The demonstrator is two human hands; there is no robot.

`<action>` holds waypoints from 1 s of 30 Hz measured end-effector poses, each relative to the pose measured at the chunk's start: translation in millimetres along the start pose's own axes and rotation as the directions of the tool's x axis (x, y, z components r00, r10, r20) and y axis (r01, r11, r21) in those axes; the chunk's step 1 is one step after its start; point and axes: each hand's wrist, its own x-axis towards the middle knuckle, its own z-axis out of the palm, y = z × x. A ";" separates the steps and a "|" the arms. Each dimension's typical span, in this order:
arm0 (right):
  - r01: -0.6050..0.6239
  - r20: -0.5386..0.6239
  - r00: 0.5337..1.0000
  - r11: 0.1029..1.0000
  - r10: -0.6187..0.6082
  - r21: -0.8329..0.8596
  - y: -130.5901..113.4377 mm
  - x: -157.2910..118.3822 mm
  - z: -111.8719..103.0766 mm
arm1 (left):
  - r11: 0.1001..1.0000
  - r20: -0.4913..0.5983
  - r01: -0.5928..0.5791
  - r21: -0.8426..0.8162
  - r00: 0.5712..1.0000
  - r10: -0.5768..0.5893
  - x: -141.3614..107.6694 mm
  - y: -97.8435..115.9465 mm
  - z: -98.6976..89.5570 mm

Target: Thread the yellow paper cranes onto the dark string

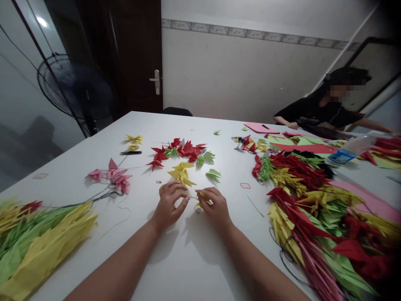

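Over the white table both my hands are close together. My right hand is closed in a pinch on a small yellow folded paper piece, partly hidden by the fingers; a short dark curved end pokes out beneath it. A thin strand spans the gap to my left hand, whose thumb and fingers are closed towards its end; their exact grip is hidden. Just beyond my left fingertips lies a yellow pointed paper figure. Red folded paper figures and green ones form a loose arc behind it.
Pink paper figures on dark cords, small black-handled scissors and a yellow-green paper bundle lie left. Colourful paper strings, a plastic bottle and pink sheets lie right. Another person sits at the far right.
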 end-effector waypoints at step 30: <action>-0.415 0.083 0.858 0.588 0.506 0.694 -7.4 -1.2 5.7 | 0.994 0.015 -0.055 0.093 0.998 0.054 -3.0 12.5 -2.8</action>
